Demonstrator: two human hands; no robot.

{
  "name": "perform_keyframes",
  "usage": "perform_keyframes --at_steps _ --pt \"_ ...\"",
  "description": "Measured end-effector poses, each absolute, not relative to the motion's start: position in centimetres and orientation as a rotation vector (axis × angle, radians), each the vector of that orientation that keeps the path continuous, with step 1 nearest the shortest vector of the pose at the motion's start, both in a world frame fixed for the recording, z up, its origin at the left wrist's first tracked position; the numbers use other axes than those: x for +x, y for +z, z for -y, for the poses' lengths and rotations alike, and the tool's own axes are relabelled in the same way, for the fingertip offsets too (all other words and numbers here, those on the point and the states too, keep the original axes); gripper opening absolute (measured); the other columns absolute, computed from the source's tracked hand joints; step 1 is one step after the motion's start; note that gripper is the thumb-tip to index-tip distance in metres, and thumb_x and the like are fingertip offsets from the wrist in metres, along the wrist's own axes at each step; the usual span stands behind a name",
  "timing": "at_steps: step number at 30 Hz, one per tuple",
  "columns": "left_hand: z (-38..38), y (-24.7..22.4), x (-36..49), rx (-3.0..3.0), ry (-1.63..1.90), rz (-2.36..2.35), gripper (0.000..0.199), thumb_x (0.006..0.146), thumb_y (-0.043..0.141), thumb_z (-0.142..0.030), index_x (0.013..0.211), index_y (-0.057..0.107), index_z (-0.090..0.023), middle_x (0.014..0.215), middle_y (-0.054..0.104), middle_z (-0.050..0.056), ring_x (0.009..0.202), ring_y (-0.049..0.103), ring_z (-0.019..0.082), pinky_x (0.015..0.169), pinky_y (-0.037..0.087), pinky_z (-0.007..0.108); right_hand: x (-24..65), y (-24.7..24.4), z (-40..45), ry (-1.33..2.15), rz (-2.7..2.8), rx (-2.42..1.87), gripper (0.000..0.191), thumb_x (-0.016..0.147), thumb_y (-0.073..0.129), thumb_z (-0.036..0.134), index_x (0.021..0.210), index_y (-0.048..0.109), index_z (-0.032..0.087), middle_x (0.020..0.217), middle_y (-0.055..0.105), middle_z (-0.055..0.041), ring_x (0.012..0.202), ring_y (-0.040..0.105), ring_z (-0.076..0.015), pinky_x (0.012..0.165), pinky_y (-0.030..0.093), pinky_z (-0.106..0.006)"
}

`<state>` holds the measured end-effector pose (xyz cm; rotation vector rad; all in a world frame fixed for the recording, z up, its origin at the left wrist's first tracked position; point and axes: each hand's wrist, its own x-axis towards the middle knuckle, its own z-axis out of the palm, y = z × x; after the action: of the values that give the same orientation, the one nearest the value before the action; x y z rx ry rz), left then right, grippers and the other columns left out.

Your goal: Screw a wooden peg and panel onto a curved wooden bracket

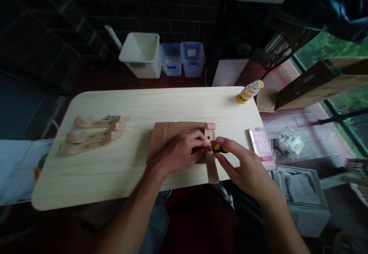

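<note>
A brown cardboard-like piece [160, 134] lies near the front edge of the table, with a strap [212, 169] hanging over that edge at its right end. My left hand [185, 148] rests on the piece, its fingertips pinched at the strap; whatever is between them is too small to name. My right hand [240, 160] grips a black and yellow screwdriver handle [220, 148] between thumb and fingers, its tip end meeting my left fingertips. A dark round hole or stud [208, 137] shows on the strap just above.
Several brown straps [86, 136] and small metal parts [110, 117] lie on the table's left [138, 100]. A clear bottle [250, 91] stands at the back right corner. A pink-screened device [262, 148] sits at the right edge. Bins [146, 64] stand beyond.
</note>
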<state>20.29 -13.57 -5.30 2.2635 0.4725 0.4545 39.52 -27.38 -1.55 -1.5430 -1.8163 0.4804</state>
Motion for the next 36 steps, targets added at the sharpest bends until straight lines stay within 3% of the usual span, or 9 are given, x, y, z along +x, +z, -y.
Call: perform_keyframes --at_steps 16,26,36 --pt "13.4 -6.0 20.4 2.279 0.466 -0.469 0.006 0.097 0.074 -0.023 0.094 0.078 -0.021 0.104 0.075 0.004 0.095 0.069 0.018 0.085 0.054 0.032 39.3 -2.7 27.3 0.565 1.824 -1.5 0.047 0.104 0.054 0.017 0.148 0.05 0.033 0.123 0.072 -0.0068 0.11 0.075 -0.0233 0.089 0.067 -0.039" --pt "13.2 -5.9 20.5 2.284 0.445 -0.431 0.019 0.1 0.065 -0.016 0.088 0.079 -0.021 0.103 0.076 0.003 0.092 0.067 0.017 0.082 0.052 0.031 39.0 -2.5 27.5 0.519 1.897 -1.462 0.053 0.102 0.053 0.01 0.147 0.05 0.038 0.129 0.069 -0.0068 0.113 0.074 -0.0208 0.085 0.066 -0.033" --pt "13.2 -6.0 20.6 2.303 0.439 -0.427 0.018 0.1 0.066 -0.018 0.088 0.079 -0.021 0.103 0.076 0.003 0.091 0.067 0.017 0.082 0.05 0.031 38.9 -2.7 27.4 0.555 1.856 -1.44 0.052 0.1 0.055 0.01 0.145 0.052 0.036 0.124 0.067 -0.0068 0.111 0.072 -0.0202 0.089 0.065 -0.034"
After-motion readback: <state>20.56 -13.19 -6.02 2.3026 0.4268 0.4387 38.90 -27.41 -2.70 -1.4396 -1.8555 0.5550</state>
